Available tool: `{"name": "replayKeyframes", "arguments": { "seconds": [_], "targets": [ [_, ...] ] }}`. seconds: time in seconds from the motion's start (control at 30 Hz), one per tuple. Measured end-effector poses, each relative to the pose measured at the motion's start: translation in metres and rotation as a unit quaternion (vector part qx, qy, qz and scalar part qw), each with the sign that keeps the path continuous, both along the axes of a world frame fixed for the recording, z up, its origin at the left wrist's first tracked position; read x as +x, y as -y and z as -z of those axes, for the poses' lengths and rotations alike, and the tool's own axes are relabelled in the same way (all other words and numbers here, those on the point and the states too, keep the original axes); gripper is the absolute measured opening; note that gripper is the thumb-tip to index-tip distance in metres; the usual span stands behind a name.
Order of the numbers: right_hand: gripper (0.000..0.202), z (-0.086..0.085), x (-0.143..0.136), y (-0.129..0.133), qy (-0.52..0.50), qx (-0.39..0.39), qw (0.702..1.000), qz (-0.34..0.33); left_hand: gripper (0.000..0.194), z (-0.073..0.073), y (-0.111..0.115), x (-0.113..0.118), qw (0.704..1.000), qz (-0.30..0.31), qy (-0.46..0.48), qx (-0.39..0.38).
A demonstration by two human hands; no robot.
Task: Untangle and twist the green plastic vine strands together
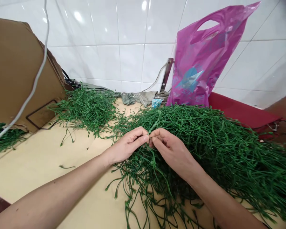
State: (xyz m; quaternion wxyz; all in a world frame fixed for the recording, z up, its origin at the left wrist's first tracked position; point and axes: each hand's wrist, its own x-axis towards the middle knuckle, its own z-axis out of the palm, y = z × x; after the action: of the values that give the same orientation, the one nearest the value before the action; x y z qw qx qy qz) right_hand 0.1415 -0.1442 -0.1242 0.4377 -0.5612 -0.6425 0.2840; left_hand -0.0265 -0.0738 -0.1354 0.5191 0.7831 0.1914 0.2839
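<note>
Both my hands meet at the middle of the view, fingertips pinched together over the left part of a large heap of green plastic stems (205,136). My left hand (130,143) is closed, thumb against forefinger, on a green stem (154,125). From the right, my right hand (168,146) pinches the same stem beside the left fingertips. The stem's leafy end points up and away, and other stems hang below the hands. The exact spot between the fingertips is hidden.
A smaller green pile (88,108) lies back left beside a cardboard box (21,70). A white cable (38,73) hangs at left. Behind the heap stand a purple bag (200,60) and a red folded object (243,111), against a tiled wall.
</note>
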Motion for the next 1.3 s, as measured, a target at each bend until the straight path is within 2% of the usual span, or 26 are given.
{"name": "replayKeyframes", "arguments": {
  "seconds": [0.1, 0.17, 0.23, 0.33, 0.4, 0.5, 0.6, 0.67, 0.77, 0.9, 1.07, 1.17, 1.23, 1.3],
  "targets": [
    [0.013, 0.001, 0.003, -0.003, -0.052, -0.008, 0.999, -0.016, 0.025, -0.002, 0.003, -0.002, 0.999, 0.028, 0.034, -0.026],
    [0.010, 0.004, 0.005, -0.005, -0.083, -0.008, 0.996, -0.036, 0.026, -0.005, 0.005, -0.004, 0.997, 0.021, 0.051, -0.045],
    [0.007, 0.007, 0.007, -0.006, -0.088, -0.009, 0.995, -0.044, 0.027, -0.007, 0.006, -0.005, 0.997, -0.021, 0.050, -0.047],
    [0.015, 0.005, 0.010, -0.003, -0.077, -0.003, 0.997, 0.003, 0.024, -0.008, 0.006, -0.006, 0.992, -0.109, 0.053, -0.044],
    [0.021, -0.001, 0.010, 0.003, -0.079, 0.004, 0.996, 0.037, 0.023, -0.008, 0.006, -0.006, 0.985, -0.152, 0.064, -0.055],
    [0.025, -0.015, 0.007, 0.015, -0.060, 0.039, 0.995, 0.074, 0.024, -0.010, 0.010, -0.004, 0.978, -0.174, 0.079, -0.082],
    [0.028, -0.025, -0.001, 0.027, -0.023, 0.083, 0.993, 0.077, 0.024, -0.012, 0.018, 0.000, 0.976, -0.173, 0.093, -0.094],
    [0.019, -0.027, -0.007, 0.031, -0.001, 0.086, 0.994, 0.064, 0.023, -0.014, 0.023, 0.002, 0.976, -0.168, 0.102, -0.098],
    [0.003, -0.024, -0.011, 0.032, -0.006, 0.064, 0.997, 0.049, 0.022, -0.014, 0.028, 0.004, 0.971, -0.148, 0.131, -0.135],
    [0.004, -0.017, -0.002, 0.027, -0.045, 0.052, 0.996, 0.060, 0.018, -0.011, 0.028, 0.002, 0.953, -0.100, 0.181, -0.220],
    [0.009, -0.009, 0.011, 0.021, -0.046, 0.062, 0.993, 0.093, 0.024, -0.002, 0.021, -0.001, 0.956, -0.099, 0.180, -0.209],
    [0.022, -0.008, 0.013, 0.023, 0.002, 0.126, 0.984, 0.128, 0.029, 0.001, 0.019, -0.002, 0.960, -0.115, 0.161, -0.198],
    [0.031, -0.012, 0.012, 0.027, 0.046, 0.208, 0.963, 0.164, 0.031, 0.001, 0.018, -0.002, 0.959, -0.119, 0.154, -0.205],
    [0.033, -0.018, 0.010, 0.032, 0.100, 0.284, 0.937, 0.180, 0.033, 0.000, 0.018, -0.003, 0.957, -0.119, 0.151, -0.215]
  ]
}}
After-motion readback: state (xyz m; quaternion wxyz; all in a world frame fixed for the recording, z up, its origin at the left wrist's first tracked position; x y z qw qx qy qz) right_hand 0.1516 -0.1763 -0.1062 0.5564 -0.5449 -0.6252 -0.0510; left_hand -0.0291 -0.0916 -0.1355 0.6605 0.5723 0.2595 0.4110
